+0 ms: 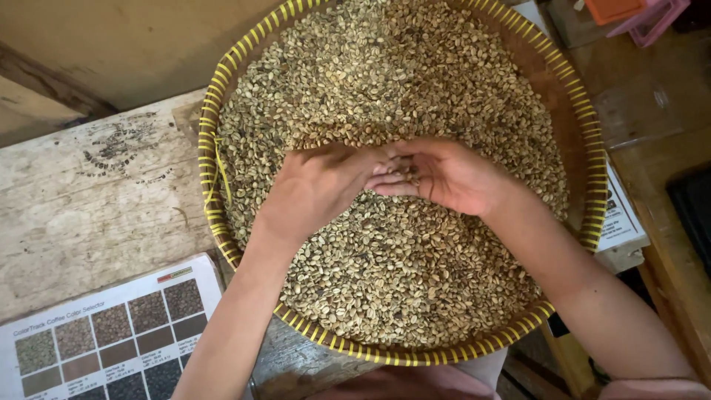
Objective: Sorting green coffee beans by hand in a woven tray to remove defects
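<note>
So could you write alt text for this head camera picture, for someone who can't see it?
Two bare hands meet over a round woven tray heaped with pale green coffee beans: the left hand rests palm down, while the right hand, cupped, holds a few beans. The yellow-rimmed tray sits on a worn wooden table, with a printed colour chart at lower left.

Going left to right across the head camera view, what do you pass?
Colour sample chart → yellow-edged woven tray's left rim → left hand → right hand, both over pale beans → tray's right rim → printed sheet.
</note>
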